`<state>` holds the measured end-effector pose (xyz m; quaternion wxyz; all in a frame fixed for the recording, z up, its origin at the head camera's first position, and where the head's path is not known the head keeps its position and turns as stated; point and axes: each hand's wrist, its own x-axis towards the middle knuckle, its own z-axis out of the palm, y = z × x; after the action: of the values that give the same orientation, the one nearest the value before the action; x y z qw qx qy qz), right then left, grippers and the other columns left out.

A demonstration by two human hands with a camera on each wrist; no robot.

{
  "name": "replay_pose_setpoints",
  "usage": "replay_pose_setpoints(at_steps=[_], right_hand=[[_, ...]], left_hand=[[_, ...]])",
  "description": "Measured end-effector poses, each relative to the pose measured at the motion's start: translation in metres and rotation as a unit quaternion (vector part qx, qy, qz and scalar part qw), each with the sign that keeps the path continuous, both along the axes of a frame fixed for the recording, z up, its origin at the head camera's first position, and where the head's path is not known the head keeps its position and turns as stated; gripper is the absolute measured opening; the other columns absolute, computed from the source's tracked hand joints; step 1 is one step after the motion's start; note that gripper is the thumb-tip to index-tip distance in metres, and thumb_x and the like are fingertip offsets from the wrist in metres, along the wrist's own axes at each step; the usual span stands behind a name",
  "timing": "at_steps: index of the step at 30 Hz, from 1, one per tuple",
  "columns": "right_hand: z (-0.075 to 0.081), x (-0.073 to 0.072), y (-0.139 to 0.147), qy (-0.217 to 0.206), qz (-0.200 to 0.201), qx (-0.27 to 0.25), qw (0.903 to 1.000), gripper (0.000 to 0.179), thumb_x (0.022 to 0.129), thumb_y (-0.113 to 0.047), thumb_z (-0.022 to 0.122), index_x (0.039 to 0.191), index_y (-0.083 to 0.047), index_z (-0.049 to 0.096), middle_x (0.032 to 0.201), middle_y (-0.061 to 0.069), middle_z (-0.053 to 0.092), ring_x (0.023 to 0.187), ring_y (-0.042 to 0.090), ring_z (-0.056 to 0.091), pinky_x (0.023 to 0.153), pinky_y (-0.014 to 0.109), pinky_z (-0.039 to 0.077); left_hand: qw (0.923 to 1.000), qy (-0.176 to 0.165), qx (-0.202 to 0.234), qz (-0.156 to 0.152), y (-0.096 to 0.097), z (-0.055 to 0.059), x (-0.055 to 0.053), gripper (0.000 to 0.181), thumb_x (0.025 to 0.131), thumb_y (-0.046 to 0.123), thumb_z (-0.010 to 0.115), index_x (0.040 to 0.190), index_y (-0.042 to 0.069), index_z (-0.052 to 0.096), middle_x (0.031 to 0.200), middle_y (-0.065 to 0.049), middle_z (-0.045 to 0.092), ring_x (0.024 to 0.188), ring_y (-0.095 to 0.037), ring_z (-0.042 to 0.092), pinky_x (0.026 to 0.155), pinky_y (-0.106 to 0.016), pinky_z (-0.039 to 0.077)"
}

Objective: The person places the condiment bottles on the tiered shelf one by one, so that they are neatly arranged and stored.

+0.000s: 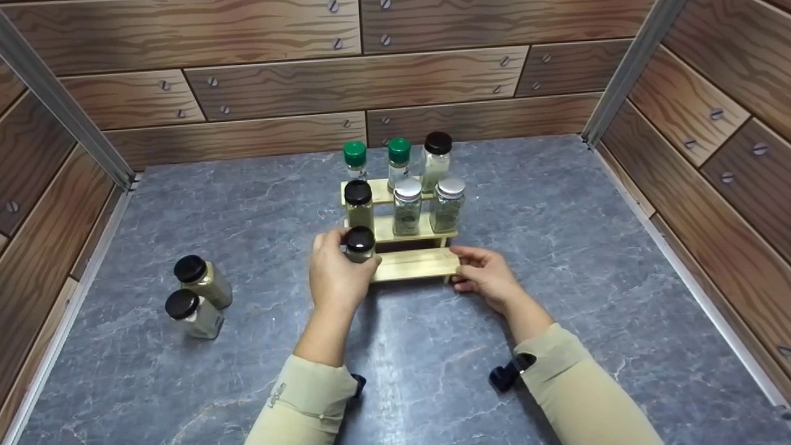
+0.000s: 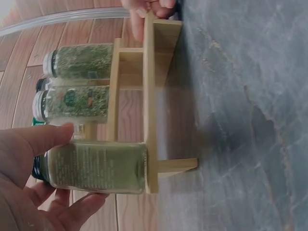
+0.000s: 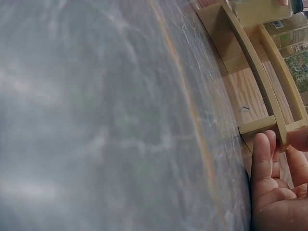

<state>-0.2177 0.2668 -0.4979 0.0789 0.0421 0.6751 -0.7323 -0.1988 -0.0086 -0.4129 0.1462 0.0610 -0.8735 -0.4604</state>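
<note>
A stepped wooden spice rack (image 1: 411, 264) stands mid-table. My left hand (image 1: 341, 272) holds a black-lidded spice jar (image 1: 360, 241) between thumb and fingers at the left end of the lowest step. Greenish powder fills this jar (image 2: 96, 166) in the left wrist view, and its base meets the step. With thumb above and fingers below, my right hand (image 1: 488, 276) pinches the right end of that same step (image 3: 269, 103). On the middle step are another black-lidded jar (image 1: 359, 204) and two silver-lidded jars of herbs (image 1: 407, 207).
Two green-capped jars (image 1: 399, 162) and a black-lidded jar (image 1: 437, 162) occupy the top step. Two more black-lidded jars (image 1: 203, 315) stand on the marbled table (image 1: 259, 204) at the left. Wood-patterned walls (image 1: 278, 86) enclose the back and sides.
</note>
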Motion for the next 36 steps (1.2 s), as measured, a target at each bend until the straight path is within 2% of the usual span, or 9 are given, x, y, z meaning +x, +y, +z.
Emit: replay_pose_setpoints(at_steps=[9, 15, 20, 24, 26, 28, 31, 33, 36], right_hand=[[-0.001, -0.005, -0.010, 0.007, 0.014, -0.003, 0.9999, 0.057, 0.088, 0.016, 0.057, 0.145, 0.016, 0.051, 0.101, 0.013, 0.066, 0.075, 0.016, 0.067, 0.064, 0.026, 0.062], [-0.003, -0.006, -0.017, 0.003, 0.019, -0.004, 0.9998, 0.057, 0.088, 0.017, 0.057, 0.145, 0.016, 0.051, 0.102, 0.013, 0.066, 0.075, 0.017, 0.067, 0.064, 0.026, 0.062], [-0.004, -0.007, -0.020, 0.003, 0.031, -0.004, 0.9995, 0.057, 0.089, 0.017, 0.057, 0.146, 0.016, 0.050, 0.102, 0.012, 0.067, 0.076, 0.017, 0.068, 0.065, 0.027, 0.063], [-0.002, -0.007, -0.013, 0.007, 0.024, -0.003, 0.9997, 0.057, 0.089, 0.015, 0.057, 0.146, 0.017, 0.049, 0.101, 0.011, 0.067, 0.075, 0.016, 0.069, 0.064, 0.026, 0.062], [-0.002, -0.006, -0.009, 0.008, 0.018, -0.003, 0.9998, 0.057, 0.090, 0.015, 0.057, 0.146, 0.018, 0.048, 0.100, 0.011, 0.068, 0.074, 0.016, 0.069, 0.063, 0.026, 0.062], [-0.001, -0.005, -0.005, 0.007, 0.018, -0.004, 0.9998, 0.057, 0.091, 0.015, 0.057, 0.147, 0.018, 0.047, 0.100, 0.010, 0.069, 0.074, 0.016, 0.070, 0.064, 0.026, 0.062], [-0.002, -0.004, -0.002, 0.003, 0.017, -0.009, 0.9998, 0.057, 0.092, 0.015, 0.058, 0.148, 0.018, 0.045, 0.101, 0.010, 0.069, 0.075, 0.017, 0.070, 0.065, 0.026, 0.063], [-0.002, -0.004, 0.000, 0.004, 0.018, -0.009, 0.9998, 0.057, 0.093, 0.015, 0.058, 0.148, 0.018, 0.044, 0.101, 0.009, 0.069, 0.075, 0.016, 0.070, 0.065, 0.025, 0.062], [-0.002, -0.004, 0.001, 0.009, 0.014, -0.012, 0.9998, 0.056, 0.094, 0.015, 0.058, 0.148, 0.019, 0.045, 0.101, 0.009, 0.069, 0.074, 0.015, 0.069, 0.064, 0.025, 0.062]], left_hand=[[0.9984, -0.012, -0.024, 0.050, -0.002, -0.009, 0.004, 0.065, 0.072, 0.030, 0.101, 0.123, 0.009, 0.064, 0.122, -0.009, 0.062, 0.109, -0.034, 0.067, 0.085, -0.051, 0.056], [0.9980, -0.025, -0.017, 0.056, -0.010, -0.010, 0.007, 0.073, 0.071, 0.034, 0.101, 0.129, 0.010, 0.063, 0.128, -0.009, 0.061, 0.110, -0.033, 0.066, 0.084, -0.051, 0.056], [0.9981, -0.025, 0.010, 0.055, -0.024, -0.007, 0.020, 0.080, 0.071, 0.036, 0.101, 0.136, 0.011, 0.062, 0.135, -0.008, 0.058, 0.113, -0.029, 0.065, 0.087, -0.046, 0.057], [0.9978, 0.012, 0.040, 0.050, -0.039, -0.004, 0.034, 0.070, 0.076, 0.033, 0.098, 0.132, 0.009, 0.064, 0.133, -0.006, 0.061, 0.112, -0.026, 0.066, 0.088, -0.045, 0.057], [0.9954, 0.038, 0.081, 0.034, -0.048, -0.005, 0.039, 0.060, 0.081, 0.026, 0.096, 0.128, 0.007, 0.065, 0.129, -0.007, 0.065, 0.110, -0.026, 0.068, 0.088, -0.044, 0.058], [0.9881, 0.069, 0.137, 0.012, -0.059, -0.006, 0.045, 0.049, 0.084, 0.015, 0.092, 0.124, 0.003, 0.066, 0.125, -0.011, 0.068, 0.108, -0.027, 0.070, 0.085, -0.041, 0.059], [0.9713, 0.124, 0.202, -0.008, -0.077, -0.008, 0.053, 0.038, 0.085, -0.001, 0.086, 0.118, -0.004, 0.067, 0.116, -0.017, 0.072, 0.102, -0.031, 0.072, 0.081, -0.033, 0.060], [0.9657, 0.162, 0.203, 0.006, -0.089, -0.009, 0.058, 0.035, 0.084, -0.005, 0.084, 0.115, -0.006, 0.068, 0.112, -0.019, 0.073, 0.099, -0.027, 0.073, 0.081, -0.028, 0.059], [0.9573, 0.224, 0.174, 0.055, -0.107, -0.011, 0.063, 0.030, 0.082, -0.007, 0.085, 0.109, -0.006, 0.070, 0.104, -0.019, 0.073, 0.094, -0.015, 0.070, 0.083, -0.022, 0.055]])
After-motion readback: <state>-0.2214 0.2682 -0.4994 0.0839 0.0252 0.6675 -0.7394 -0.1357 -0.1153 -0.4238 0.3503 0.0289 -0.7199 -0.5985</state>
